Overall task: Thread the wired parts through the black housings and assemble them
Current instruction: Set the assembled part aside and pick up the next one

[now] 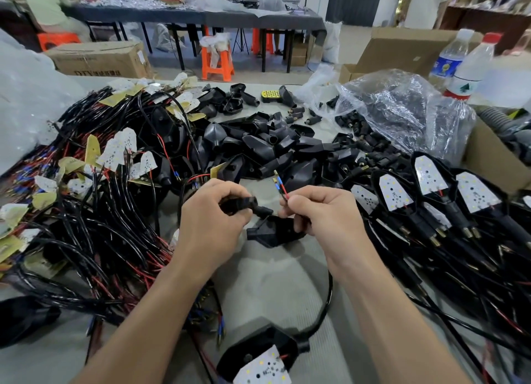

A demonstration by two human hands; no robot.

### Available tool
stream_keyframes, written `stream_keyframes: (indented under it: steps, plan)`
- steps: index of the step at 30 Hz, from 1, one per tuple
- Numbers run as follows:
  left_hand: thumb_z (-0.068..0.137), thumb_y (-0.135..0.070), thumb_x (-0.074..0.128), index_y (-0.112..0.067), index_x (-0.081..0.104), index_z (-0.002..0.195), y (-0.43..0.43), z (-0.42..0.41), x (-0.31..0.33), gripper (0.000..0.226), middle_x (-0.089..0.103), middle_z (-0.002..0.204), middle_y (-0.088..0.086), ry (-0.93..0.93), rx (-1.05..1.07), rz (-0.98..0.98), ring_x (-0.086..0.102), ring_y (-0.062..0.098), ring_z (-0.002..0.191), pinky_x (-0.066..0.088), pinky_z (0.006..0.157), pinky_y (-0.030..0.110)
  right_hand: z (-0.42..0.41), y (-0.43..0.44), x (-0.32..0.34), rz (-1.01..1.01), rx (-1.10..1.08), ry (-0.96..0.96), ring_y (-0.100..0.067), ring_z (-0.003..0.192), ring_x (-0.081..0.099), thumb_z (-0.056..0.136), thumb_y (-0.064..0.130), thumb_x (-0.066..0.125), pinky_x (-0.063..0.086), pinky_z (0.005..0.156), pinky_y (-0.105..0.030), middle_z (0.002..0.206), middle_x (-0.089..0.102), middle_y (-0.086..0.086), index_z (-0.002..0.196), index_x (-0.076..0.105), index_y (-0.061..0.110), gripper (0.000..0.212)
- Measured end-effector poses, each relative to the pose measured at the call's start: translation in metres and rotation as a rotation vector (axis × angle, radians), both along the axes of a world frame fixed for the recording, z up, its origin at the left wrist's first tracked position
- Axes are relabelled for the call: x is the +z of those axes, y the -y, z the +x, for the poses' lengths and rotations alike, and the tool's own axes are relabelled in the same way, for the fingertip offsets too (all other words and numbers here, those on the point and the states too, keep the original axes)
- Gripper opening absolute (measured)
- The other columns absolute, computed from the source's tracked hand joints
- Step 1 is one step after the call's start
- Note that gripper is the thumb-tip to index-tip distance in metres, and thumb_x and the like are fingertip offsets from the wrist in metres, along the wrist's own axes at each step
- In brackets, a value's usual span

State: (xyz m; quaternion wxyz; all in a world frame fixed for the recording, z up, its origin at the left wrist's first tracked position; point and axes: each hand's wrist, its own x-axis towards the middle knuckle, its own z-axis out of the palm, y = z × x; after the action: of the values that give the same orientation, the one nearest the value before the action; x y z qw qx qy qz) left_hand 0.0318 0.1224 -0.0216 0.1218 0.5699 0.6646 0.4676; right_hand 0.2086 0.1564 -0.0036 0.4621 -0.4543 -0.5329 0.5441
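Person's mid-thread on one unit rn. Left hand (212,219) has its fingers curled round a short black plastic tube piece (240,204), open end facing the right hand (319,214). That one pinches a thin red-and-black wire pair (283,192) btw thumb and forefinger, just below the blue-sleeved metal terminals. Wire tips are near the tube mouth but not in it yet, afaict.

A black wedge-shaped plastic housing (273,231) sits just under both hands. Can't tell if the right hand's lower fingers hold it or it's lying on the grey tabletop (273,283). A black cable (330,286) loops down from the right hand to another black housing with a white LED board (264,357) seated in it, close to the person's edge of the table, so that end looks done already.

Progress-wise: a decent batch of finished units (431,196) lies in rows on the right. But the tangle of wired LED boards (100,211) on the left is big, and so is the heap of empty black housings (267,145) in the middle, so prob lots left.

Room is tight. The only bare patch is the strip around and below the hands, w/ piles hemming it in on 3 sides. A clear plastic bag of small black connectors (396,107), two water bottles (468,73) and a cardboard box (494,165) crowd the far right.
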Motion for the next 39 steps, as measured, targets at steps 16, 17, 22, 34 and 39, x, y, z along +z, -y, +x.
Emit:
stream_keyframes:
  steps: [16, 17, 22, 34, 39]
  plan:
    - [0.088, 0.011, 0.065, -0.022, 0.081, 0.086, 0.006, 0.013, 0.013, 0.037, 0.072, 0.077, 0.004, 0.690, -0.437, -0.090, 0.062, 0.012, 0.069, 0.053, 0.069, 0.018, 0.003, 0.005, 0.009, 0.020, 0.149, 0.117, -0.008, 0.042, 0.023, 0.092, 0.009, 0.057, 0.021, 0.043, -0.018, 0.044, 0.031, 0.004, 0.060, 0.064, 0.014, 0.033]
    - [0.089, 0.011, 0.064, -0.020, 0.080, 0.082, 0.005, 0.013, 0.013, 0.035, 0.071, 0.076, 0.005, 0.687, -0.437, -0.089, 0.062, 0.012, 0.068, 0.053, 0.068, 0.019, 0.003, 0.005, 0.008, 0.032, 0.143, 0.121, -0.010, 0.042, 0.026, 0.093, 0.009, 0.057, 0.023, 0.043, -0.019, 0.043, 0.035, 0.002, 0.063, 0.064, 0.008, 0.031]
    - [0.092, 0.006, 0.067, -0.016, 0.075, 0.081, 0.002, 0.018, 0.006, 0.026, 0.069, 0.071, 0.004, 0.619, -0.408, -0.105, 0.060, 0.013, 0.068, 0.051, 0.069, 0.021, -0.005, 0.004, 0.000, 0.074, 0.082, 0.071, -0.023, 0.055, 0.049, 0.095, 0.006, 0.055, 0.038, 0.051, -0.026, 0.060, 0.068, -0.013, 0.071, 0.064, -0.001, 0.027]
    - [0.086, -0.019, 0.074, -0.038, 0.072, 0.085, 0.002, 0.018, -0.004, 0.020, 0.069, 0.076, -0.022, 0.205, -0.093, 0.054, 0.062, -0.004, 0.070, 0.043, 0.065, 0.007, -0.004, 0.001, -0.002, -0.021, -0.039, -0.260, -0.013, 0.049, 0.052, 0.083, -0.014, 0.067, 0.039, 0.047, -0.017, 0.067, 0.062, -0.017, 0.076, 0.061, 0.009, 0.024]
    - [0.090, -0.006, 0.073, -0.037, 0.078, 0.102, 0.008, 0.013, -0.001, 0.033, 0.067, 0.100, -0.034, 0.068, -0.055, 0.092, 0.062, -0.011, 0.093, 0.040, 0.078, 0.002, 0.002, 0.000, 0.002, 0.022, -0.031, -0.271, -0.012, 0.048, 0.052, 0.081, -0.016, 0.068, 0.038, 0.047, -0.017, 0.073, 0.059, -0.023, 0.074, 0.062, 0.009, 0.027]
